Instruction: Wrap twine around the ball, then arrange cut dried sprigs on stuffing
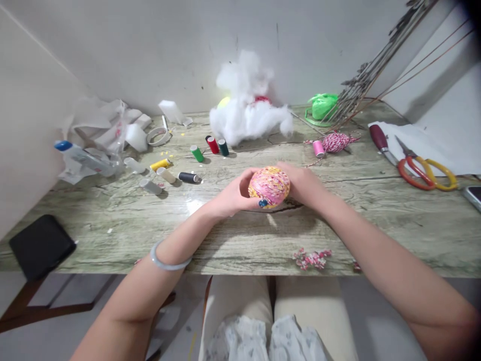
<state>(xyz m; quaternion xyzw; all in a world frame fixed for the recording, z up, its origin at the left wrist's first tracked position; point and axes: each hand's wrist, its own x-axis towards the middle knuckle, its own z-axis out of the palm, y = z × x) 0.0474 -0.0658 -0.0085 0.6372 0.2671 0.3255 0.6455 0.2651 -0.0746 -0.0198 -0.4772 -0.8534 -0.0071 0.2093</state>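
A round ball wrapped in pink, yellow and white thread [269, 186] is held just above the table's middle. My left hand [236, 193] curls round its left side, thumb across the near face with a shiny dark blue nail. My right hand [300, 183] is closed against the ball's right and far side, its fingers largely hidden behind it. Below, near the front edge, lies a small tuft of pink and white yarn scraps [311, 258]. Beyond the hands stand thread spools in green [197, 153], red [212, 145] and dark teal [223, 147].
White stuffing [244, 123] is heaped against the wall. At right are scissors [421, 168], a red-handled tool [379, 140], red-white yarn [336, 142], a pink spool [318, 148] and green ribbon [323, 106]. More spools, tape [158, 136], a glue bottle [84, 158] and a black case [42, 246] lie left.
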